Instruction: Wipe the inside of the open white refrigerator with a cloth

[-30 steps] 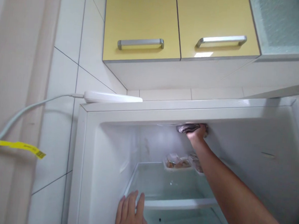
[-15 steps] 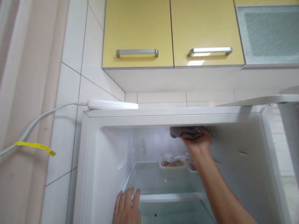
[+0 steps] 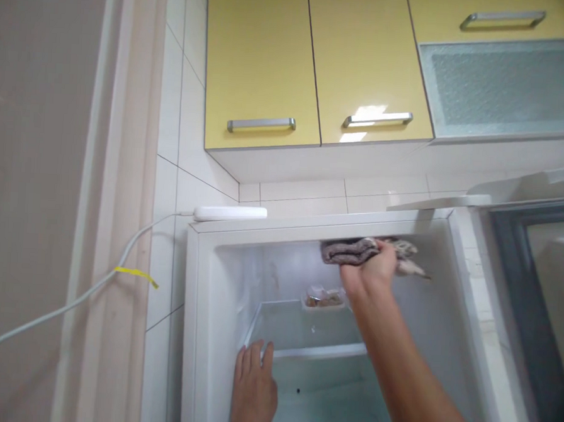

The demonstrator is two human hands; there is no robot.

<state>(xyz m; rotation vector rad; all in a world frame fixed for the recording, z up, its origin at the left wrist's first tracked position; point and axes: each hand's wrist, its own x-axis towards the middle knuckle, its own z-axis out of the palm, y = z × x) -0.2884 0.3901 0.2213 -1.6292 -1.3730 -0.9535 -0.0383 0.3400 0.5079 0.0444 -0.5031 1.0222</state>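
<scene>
My right hand (image 3: 372,272) is wrapped round a folded grey-brown cloth (image 3: 348,251), pressing it up against the ceiling inside the open refrigerator (image 3: 226,283). A patterned loose end of the cloth hangs out to the right of the hand. Lower down, my left hand (image 3: 254,386) holds nothing. Its fingers are stretched out, resting near the left end of the glass shelf's (image 3: 285,324) front edge, by the inner left wall. A clear plastic container (image 3: 323,298) with brownish contents stands at the back of that shelf, left of my right forearm.
On top of the refrigerator lies a flat white device (image 3: 229,213) with a white cable (image 3: 131,244) running left, a yellow tag (image 3: 137,274) on it. Yellow cabinets (image 3: 266,59) hang above. The opened door (image 3: 517,311) stands at the right.
My right hand and the cloth have come slightly forward along the ceiling, and more of the cloth's loose end shows. The camera view has turned right. My left hand stays by the shelf edge.
</scene>
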